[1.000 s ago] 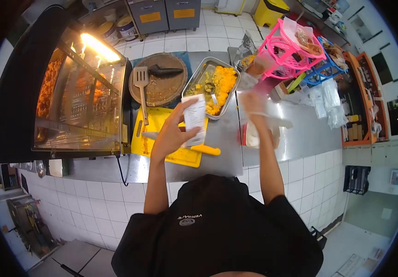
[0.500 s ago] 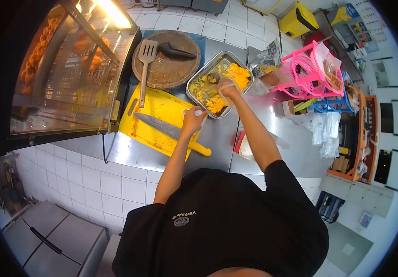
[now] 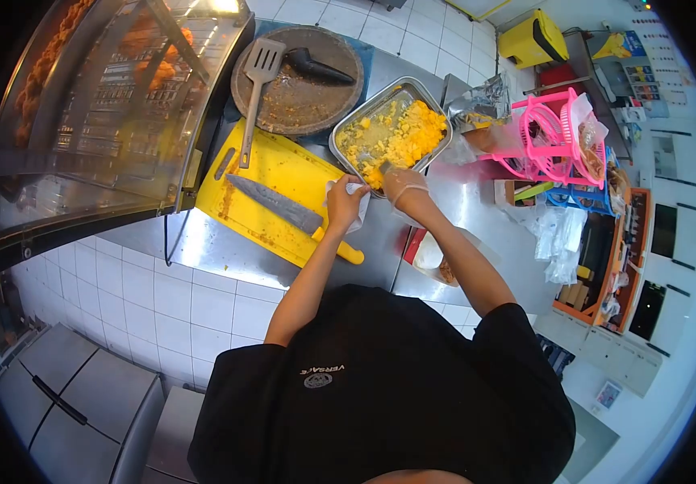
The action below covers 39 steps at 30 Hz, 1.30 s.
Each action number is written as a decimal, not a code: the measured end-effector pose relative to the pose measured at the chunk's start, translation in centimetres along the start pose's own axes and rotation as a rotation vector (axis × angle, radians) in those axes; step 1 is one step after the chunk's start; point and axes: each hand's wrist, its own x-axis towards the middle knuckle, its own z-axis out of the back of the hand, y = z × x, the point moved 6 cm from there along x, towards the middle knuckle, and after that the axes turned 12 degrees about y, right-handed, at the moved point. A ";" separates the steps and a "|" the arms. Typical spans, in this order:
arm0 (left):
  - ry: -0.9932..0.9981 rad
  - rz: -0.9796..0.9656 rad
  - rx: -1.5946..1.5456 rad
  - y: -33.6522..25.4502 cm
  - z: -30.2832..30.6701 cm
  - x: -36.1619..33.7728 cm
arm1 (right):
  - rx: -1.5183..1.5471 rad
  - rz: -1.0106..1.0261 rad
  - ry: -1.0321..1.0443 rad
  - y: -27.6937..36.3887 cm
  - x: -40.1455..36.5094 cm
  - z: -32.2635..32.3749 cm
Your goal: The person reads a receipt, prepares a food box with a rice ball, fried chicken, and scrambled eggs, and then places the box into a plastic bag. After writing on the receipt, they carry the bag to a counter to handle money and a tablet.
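My left hand (image 3: pixel 343 205) is closed on a small white plastic bag (image 3: pixel 359 211) at the near-left corner of the metal tray (image 3: pixel 450 133). Inside a clear plastic glove, my right hand (image 3: pixel 403 187) is closed round a spoon (image 3: pixel 386 168) over the tray's near edge. Crumbled yellow food (image 3: pixel 414 135) lies in the tray, thickest on the right side. Left of my hands, a large knife (image 3: pixel 275 203) with a yellow handle rests on the yellow cutting board (image 3: pixel 243 218).
Behind the board is a round stone mortar (image 3: pixel 300 113) with a pestle (image 3: pixel 316 68) and a slotted spatula (image 3: pixel 258 89). A glass food warmer (image 3: pixel 114 153) stands left. Pink baskets (image 3: pixel 537 137) and an open wrapper holding food (image 3: pixel 437 256) are on the right.
My right hand has moved from inside the tray to its near edge, with the spoon now beside the bag. The yellow food lies differently. The camera view has shifted slightly.
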 end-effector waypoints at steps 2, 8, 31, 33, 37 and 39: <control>-0.039 -0.042 0.056 0.0 0.2 -0.1 | 0.007 0.080 0.004 -0.1 -0.6 0.2; 0.039 0.033 -0.125 -0.1 0.2 -0.1 | -0.132 0.126 0.185 -2.3 1.0 1.1; 0.275 -0.228 0.093 -4.1 1.3 -5.4 | 1.950 0.328 -0.254 -8.2 -4.2 -1.7; 0.354 -0.217 0.102 -5.8 0.6 -7.3 | 2.037 0.384 -0.311 -8.4 -8.0 -1.5; 0.518 -0.268 0.190 -5.7 -3.1 -9.6 | 2.195 0.430 -0.435 -8.8 -19.6 -1.8; 0.583 -0.341 0.313 -4.7 -6.2 -10.6 | 2.186 0.340 -0.368 -9.6 -22.5 -6.4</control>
